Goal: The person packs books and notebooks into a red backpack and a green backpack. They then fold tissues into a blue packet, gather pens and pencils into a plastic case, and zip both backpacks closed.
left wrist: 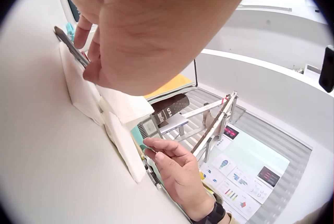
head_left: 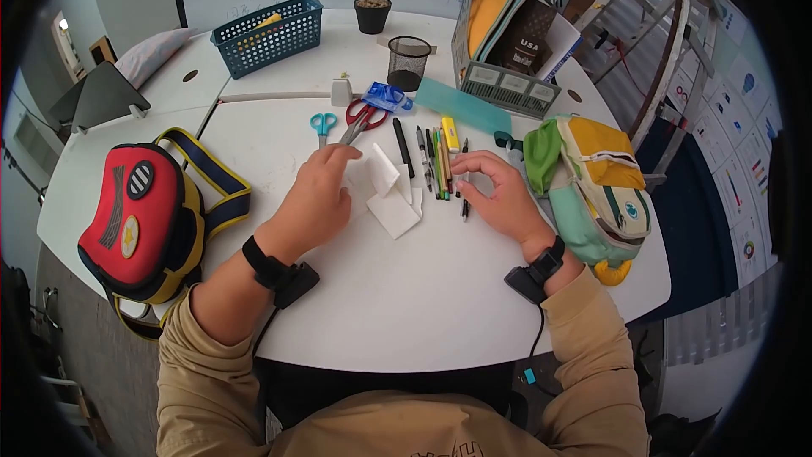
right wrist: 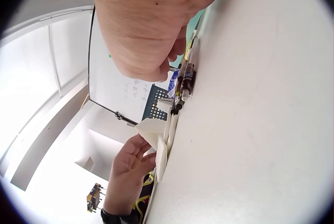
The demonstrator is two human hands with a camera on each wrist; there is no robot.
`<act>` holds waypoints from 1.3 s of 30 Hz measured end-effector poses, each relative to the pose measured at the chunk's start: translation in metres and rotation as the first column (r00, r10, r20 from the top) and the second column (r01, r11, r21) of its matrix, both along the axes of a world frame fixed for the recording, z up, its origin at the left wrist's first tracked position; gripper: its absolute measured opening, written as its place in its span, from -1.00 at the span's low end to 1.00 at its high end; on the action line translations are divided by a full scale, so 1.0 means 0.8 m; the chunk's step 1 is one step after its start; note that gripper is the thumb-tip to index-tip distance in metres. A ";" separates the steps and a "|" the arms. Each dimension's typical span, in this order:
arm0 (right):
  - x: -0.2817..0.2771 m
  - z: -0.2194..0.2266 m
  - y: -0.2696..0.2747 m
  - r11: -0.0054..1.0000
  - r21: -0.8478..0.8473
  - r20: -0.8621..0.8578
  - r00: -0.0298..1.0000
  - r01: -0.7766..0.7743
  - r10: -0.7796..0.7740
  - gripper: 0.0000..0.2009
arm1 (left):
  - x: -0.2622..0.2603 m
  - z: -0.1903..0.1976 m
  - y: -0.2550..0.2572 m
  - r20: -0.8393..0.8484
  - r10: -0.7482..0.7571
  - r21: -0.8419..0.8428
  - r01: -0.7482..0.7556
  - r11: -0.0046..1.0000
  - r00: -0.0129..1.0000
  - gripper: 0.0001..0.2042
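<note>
My left hand (head_left: 317, 190) hovers beside white folded paper (head_left: 395, 214), its fingertips close to the blades of red-handled scissors (head_left: 362, 116). In the left wrist view the thumb overlaps the grey scissor blades (left wrist: 70, 45). My right hand (head_left: 505, 197) is at the row of pens and pencils (head_left: 440, 161), thumb and forefinger apart around the right-hand end of the row. A dark pen (head_left: 465, 210) shows below that thumb. In the right wrist view the fingertips reach down to the pens (right wrist: 188, 80), partly hidden by the hand.
Blue scissors (head_left: 323, 124), a blue packet (head_left: 389, 97) and a mesh cup (head_left: 408, 63) stand or lie farther back. A red backpack (head_left: 139, 220) is at left, a green and yellow backpack (head_left: 592, 186) at right. Behind are a perforated basket (head_left: 268, 38) and a file holder (head_left: 507, 89).
</note>
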State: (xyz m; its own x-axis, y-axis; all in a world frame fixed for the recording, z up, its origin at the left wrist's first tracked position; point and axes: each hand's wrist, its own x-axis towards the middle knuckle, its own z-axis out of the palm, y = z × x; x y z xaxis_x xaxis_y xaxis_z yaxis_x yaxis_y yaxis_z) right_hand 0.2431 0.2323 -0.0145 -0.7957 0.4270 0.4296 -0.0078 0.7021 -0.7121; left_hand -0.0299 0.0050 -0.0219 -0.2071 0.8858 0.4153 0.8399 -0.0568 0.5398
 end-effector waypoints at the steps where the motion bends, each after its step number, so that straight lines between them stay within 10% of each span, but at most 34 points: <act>1: 0.000 0.000 0.000 1.000 0.005 0.000 1.000 0.001 -0.001 -0.82 | 0.001 0.000 0.000 -0.010 0.032 0.006 -0.032 0.999 0.999 -0.39; 10: 0.001 -0.011 0.008 0.999 -0.017 0.000 0.999 0.039 -0.039 -0.81 | 0.011 0.009 0.003 -0.018 -0.012 -0.008 0.012 1.000 1.000 -0.24; 28: -0.013 -0.027 0.028 0.964 -0.251 -0.013 0.996 0.087 -0.093 -0.77 | 0.001 0.007 0.009 0.139 0.069 0.135 -0.088 0.987 0.988 -0.69; 31: -0.035 -0.002 0.035 0.977 -0.210 0.061 0.998 0.045 -0.033 -0.78 | -0.003 -0.002 0.014 0.186 0.102 0.340 -0.161 0.927 0.977 -0.63; 39: -0.160 0.054 0.044 0.987 0.158 0.385 0.917 0.041 -0.100 -0.59 | 0.003 -0.021 0.019 0.350 0.075 0.175 -0.144 0.974 0.934 -0.47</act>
State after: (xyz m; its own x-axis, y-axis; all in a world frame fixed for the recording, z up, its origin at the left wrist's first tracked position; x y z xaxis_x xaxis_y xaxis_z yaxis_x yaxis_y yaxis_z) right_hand 0.1153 0.2678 0.0285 -0.8827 0.4449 0.1514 0.3034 0.7854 -0.5395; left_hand -0.0277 0.0205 -0.0386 -0.4573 0.7580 0.4651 0.6157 -0.1076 0.7806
